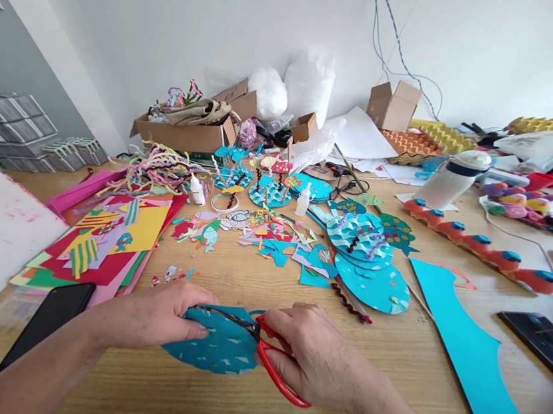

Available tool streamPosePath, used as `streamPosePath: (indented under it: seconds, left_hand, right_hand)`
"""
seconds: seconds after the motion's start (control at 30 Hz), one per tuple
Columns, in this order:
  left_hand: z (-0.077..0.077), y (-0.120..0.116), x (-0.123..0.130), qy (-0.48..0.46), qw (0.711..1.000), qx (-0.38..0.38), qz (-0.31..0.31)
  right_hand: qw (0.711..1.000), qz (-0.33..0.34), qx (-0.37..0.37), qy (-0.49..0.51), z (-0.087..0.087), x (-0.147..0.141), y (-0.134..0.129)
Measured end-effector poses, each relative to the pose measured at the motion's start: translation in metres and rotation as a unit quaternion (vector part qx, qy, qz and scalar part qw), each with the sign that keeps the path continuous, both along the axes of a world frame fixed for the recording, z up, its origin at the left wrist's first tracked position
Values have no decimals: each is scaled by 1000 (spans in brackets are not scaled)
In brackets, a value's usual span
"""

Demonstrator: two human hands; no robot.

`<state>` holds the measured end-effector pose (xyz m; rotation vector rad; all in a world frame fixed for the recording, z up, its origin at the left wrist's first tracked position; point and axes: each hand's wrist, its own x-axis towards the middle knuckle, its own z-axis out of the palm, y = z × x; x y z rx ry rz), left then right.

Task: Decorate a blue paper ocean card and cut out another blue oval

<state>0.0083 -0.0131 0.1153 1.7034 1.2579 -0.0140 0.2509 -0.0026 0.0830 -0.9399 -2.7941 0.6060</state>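
A round blue paper piece [218, 351] with small pale flecks is held over the front of the wooden table. My left hand [167, 314] grips its left edge, thumb on top. My right hand [301, 354] is closed round the red handles of a pair of scissors [284, 377]. The dark blades point left and lie across the upper part of the blue piece, their tips close to my left fingers. What lies under the paper is hidden.
Coloured paper sheets [145, 228] and a black phone [48, 320] lie at left. Blue paper discs [373, 282], paper scraps [276, 250] and glue bottles [303, 200] are beyond my hands. At right are a large blue sheet [461, 344] and another phone [542, 344].
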Motion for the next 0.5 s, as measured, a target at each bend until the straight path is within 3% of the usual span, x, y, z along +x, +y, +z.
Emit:
streamPosePath:
  seconds: [0.5]
  left_hand:
    - [2,1,5,4,1000,-2,-3]
  right_hand:
    - [1000,14,-19,3,0,2,1]
